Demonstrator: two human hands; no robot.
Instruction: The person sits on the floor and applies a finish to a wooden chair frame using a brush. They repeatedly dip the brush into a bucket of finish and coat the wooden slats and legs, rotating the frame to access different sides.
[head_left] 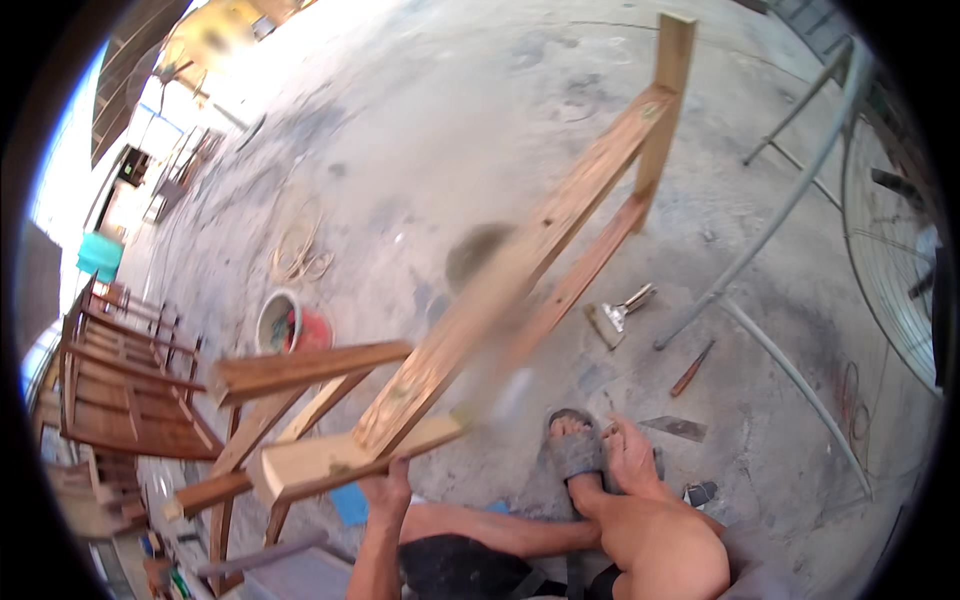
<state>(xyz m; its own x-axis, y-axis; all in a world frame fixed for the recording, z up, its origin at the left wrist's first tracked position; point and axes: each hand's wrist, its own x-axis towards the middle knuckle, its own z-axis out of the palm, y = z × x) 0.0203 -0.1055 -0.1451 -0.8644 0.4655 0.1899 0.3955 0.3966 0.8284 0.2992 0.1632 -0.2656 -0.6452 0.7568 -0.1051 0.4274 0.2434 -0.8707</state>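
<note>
My left hand (388,490) is closed round the underside of a pale wooden board at the near end of a long wooden frame (440,350). The frame slants up and away to the right, ending in an upright board (670,90). Its middle and lower rail are partly smeared by motion. My right hand (630,458) is low by my sandalled foot (575,440), fingers stretched forward, with nothing visible in them. Just beyond that hand lies a flat metal blade (675,428) on the floor. Several brown wooden legs and rails (310,370) stand beside the frame's near end.
A wooden-handled tool (690,370) and a metal tool (622,312) lie on the concrete floor. Grey metal tube legs (770,240) and a large round wire fan guard (890,230) stand at right. On the left are a bucket (280,318), coiled cord (300,255) and wooden furniture (130,380).
</note>
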